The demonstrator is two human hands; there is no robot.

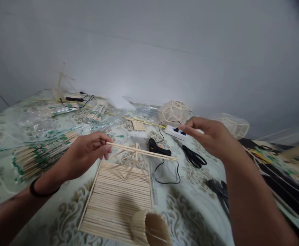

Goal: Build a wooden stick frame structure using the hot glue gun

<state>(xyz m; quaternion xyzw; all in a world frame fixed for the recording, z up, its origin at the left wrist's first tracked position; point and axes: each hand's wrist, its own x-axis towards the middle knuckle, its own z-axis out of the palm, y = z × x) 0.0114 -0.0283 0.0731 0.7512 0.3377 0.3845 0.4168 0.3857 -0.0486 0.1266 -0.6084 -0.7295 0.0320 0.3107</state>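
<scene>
My left hand (87, 152) pinches one end of a pair of pale wooden chopsticks (157, 154), which stretch out to the right. Under them stands a small frame of crossed sticks (128, 171) on a slatted stick panel (110, 205); whether the held pair touches that frame I cannot tell. A round stick cup (139, 223) sits at the panel's near right corner. My right hand (211, 138) is raised, thumb and forefinger drawn together, and anything between them is too small to make out. Below and left of it lie a black glue gun (159, 148) and black-handled scissors (194, 157).
Bundles of wrapped chopsticks (41, 157) and loose plastic wrapping cover the left side. A white power strip (173, 132) lies behind the scissors. Black pliers-like tool (218, 189) rests by my right forearm. Stick-built domes (173, 111) stand near the wall. Cords loop around the glue gun.
</scene>
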